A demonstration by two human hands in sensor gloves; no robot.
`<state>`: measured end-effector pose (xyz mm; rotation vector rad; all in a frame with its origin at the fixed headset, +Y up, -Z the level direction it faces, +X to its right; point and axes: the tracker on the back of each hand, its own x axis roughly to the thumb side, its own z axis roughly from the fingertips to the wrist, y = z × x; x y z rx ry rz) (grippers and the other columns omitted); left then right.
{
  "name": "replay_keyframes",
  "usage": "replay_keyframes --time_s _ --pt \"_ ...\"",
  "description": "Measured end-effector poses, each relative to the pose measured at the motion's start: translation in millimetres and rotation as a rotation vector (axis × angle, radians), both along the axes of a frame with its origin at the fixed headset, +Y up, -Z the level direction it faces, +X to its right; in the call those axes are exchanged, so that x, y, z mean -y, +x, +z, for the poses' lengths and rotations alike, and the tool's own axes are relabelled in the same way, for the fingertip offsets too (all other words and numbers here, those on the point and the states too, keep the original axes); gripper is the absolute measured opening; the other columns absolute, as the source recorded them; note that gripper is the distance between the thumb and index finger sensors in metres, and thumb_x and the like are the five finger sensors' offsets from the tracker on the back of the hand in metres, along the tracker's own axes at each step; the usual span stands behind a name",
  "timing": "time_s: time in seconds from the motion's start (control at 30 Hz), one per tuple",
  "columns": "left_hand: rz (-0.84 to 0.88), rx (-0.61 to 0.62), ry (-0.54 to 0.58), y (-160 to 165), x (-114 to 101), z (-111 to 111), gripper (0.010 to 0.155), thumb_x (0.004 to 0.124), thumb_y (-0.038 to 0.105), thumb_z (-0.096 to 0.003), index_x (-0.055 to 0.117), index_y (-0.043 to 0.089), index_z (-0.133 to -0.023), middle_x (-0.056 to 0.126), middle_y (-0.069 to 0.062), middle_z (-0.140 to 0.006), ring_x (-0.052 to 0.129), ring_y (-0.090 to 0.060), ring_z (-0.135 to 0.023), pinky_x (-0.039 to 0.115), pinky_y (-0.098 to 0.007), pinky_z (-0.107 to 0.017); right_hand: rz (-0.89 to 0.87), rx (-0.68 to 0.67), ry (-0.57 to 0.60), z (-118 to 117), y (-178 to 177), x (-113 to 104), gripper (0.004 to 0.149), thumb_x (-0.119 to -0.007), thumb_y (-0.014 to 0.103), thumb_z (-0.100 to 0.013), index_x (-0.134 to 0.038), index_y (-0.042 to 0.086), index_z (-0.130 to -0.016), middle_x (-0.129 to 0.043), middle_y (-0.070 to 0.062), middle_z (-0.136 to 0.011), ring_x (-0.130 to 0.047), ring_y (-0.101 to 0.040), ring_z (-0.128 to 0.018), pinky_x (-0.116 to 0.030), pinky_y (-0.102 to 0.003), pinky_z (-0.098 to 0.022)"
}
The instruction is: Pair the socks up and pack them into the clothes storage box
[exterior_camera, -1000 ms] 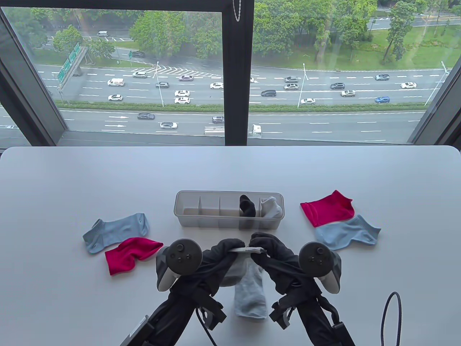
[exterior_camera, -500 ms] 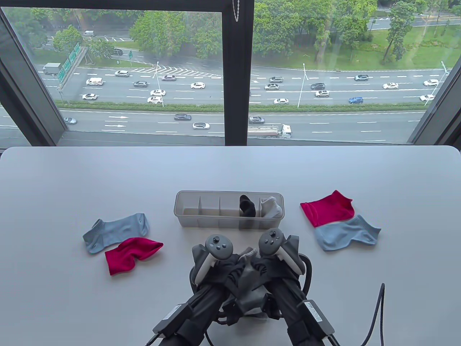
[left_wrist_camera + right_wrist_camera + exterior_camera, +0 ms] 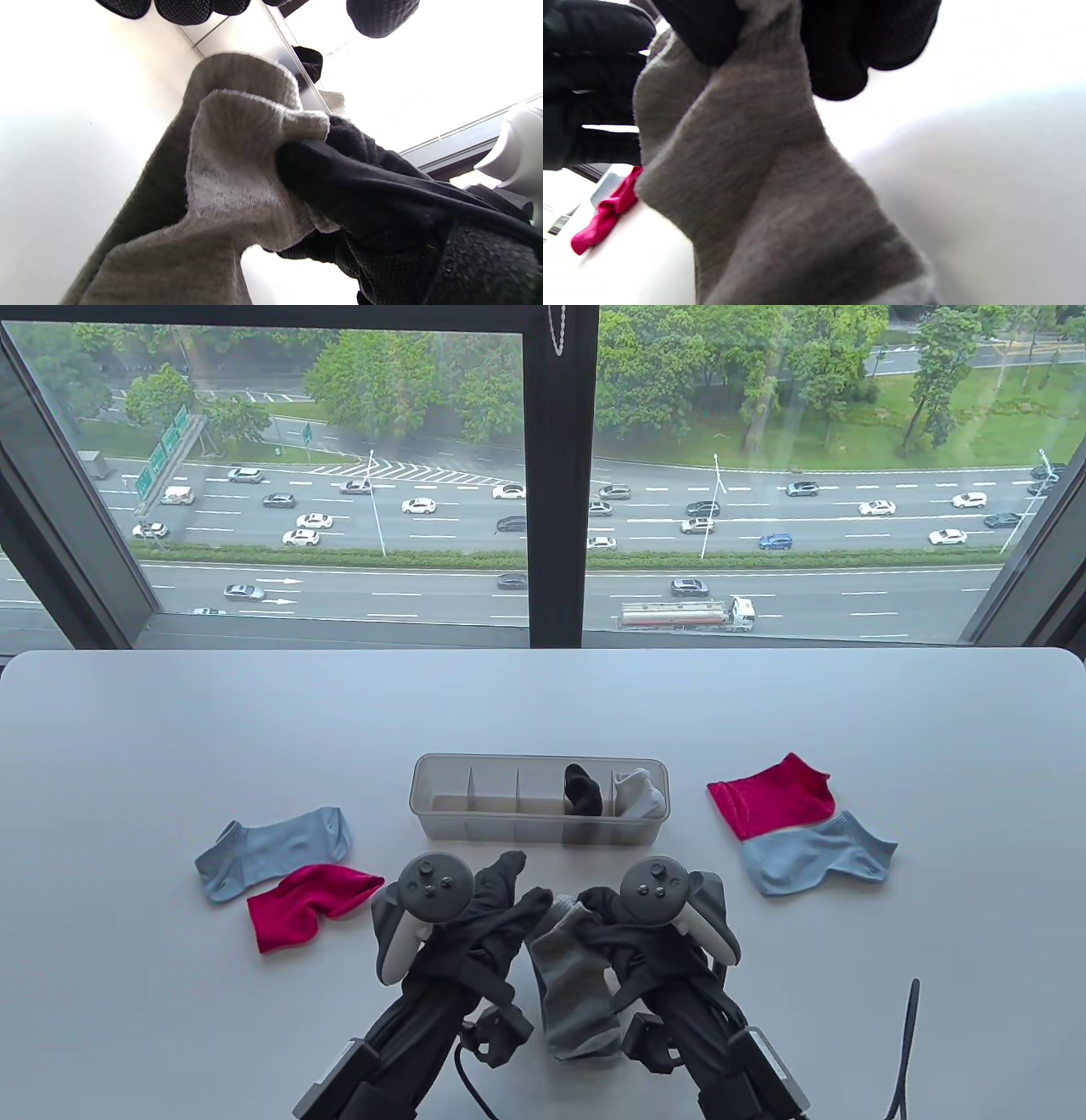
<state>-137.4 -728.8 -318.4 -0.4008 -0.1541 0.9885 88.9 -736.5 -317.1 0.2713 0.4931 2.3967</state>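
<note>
1. White table (image 3: 170, 1027) by a window over a highway; divided clear storage box (image 3: 441, 797) sits mid-table.
2. Box state: a black sock bundle (image 3: 583, 791) and a light grey bundle (image 3: 639, 795) fill the two rightmost compartments; the three on the left look empty.
3. Right hand (image 3: 615, 916) pinches the cuff end of a grey sock pair (image 3: 573, 984), fingers clenched on the fabric. The rest of the pair hangs toward the near table edge; can't tell if the toe end touches the table.
4. Left hand (image 3: 496, 899) sits just beside the cuff, fingers extended and loose. Wrist views show no grip on the sock.
5. Loose socks: light blue sock (image 3: 271, 848) and red sock (image 3: 310, 903) on the left; a second red sock (image 3: 772, 797) and second blue sock (image 3: 819, 853) on the right.
6. Step, as a judgement: grey pair is matched and being folded or rolled. Next move calls for bundling it tight, then dropping it in the compartment next to the black one.
</note>
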Motion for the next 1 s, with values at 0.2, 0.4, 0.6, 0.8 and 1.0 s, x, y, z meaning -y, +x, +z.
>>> replay_keyframes --time_s 0.2,0.4,0.6,0.8,1.0 --pt "0.247 0.008 0.089 -5 2 -6 0.041 0.066 0.026 -0.0586 0.079 0.007 -0.093 0.09 -0.027 -0.09 0.096 -0.046 -0.073 0.08 -0.061 -0.055 -0.143 0.041 0.111 5 1 -19 0.051 -0.068 0.038 -0.063 -0.051 0.019 -0.107 -0.085 -0.001 -0.08 -0.089 -0.02 -0.072 -0.073 -0.047 -0.067" --pt "0.29 -0.151 0.107 -22 -2 -5 0.047 0.06 0.022 -0.06 0.064 0.009 -0.105 0.098 -0.022 -0.08 0.103 -0.04 -0.063 0.086 -0.056 -0.048 -0.245 0.115 0.316 9 17 -39 0.042 -0.068 0.038 -0.063 -0.058 0.026 -0.102 -0.084 0.0 -0.083 -0.087 -0.02 -0.076 -0.067 -0.052 -0.072" --pt "0.392 0.078 0.135 -13 -11 -7 0.045 0.06 0.026 -0.0608 0.071 0.008 -0.101 0.085 -0.026 -0.096 0.091 -0.048 -0.081 0.077 -0.063 -0.058 -0.367 -0.124 0.212 9 11 -54 0.041 -0.07 0.037 -0.062 -0.064 0.026 -0.101 -0.083 -0.007 -0.092 -0.08 -0.034 -0.089 -0.055 -0.062 -0.074" --pt "0.493 0.295 0.1 4 -12 0 0.07 0.067 0.052 -0.0577 0.061 0.003 -0.108 0.072 -0.031 -0.106 0.078 -0.053 -0.091 0.067 -0.068 -0.065 -0.281 0.025 0.304 13 11 -53 0.042 -0.067 0.037 -0.064 -0.061 0.019 -0.101 -0.088 -0.004 -0.081 -0.087 -0.029 -0.081 -0.061 -0.058 -0.072" --pt "0.29 0.097 0.26 11 -22 5 0.043 0.065 0.021 -0.0591 0.07 0.011 -0.101 0.086 -0.022 -0.096 0.091 -0.045 -0.083 0.075 -0.061 -0.063 -0.302 0.091 0.265 11 14 -46 0.049 -0.06 0.04 -0.064 -0.056 0.014 -0.105 -0.089 -0.001 -0.075 -0.089 -0.027 -0.077 -0.059 -0.061 -0.072"
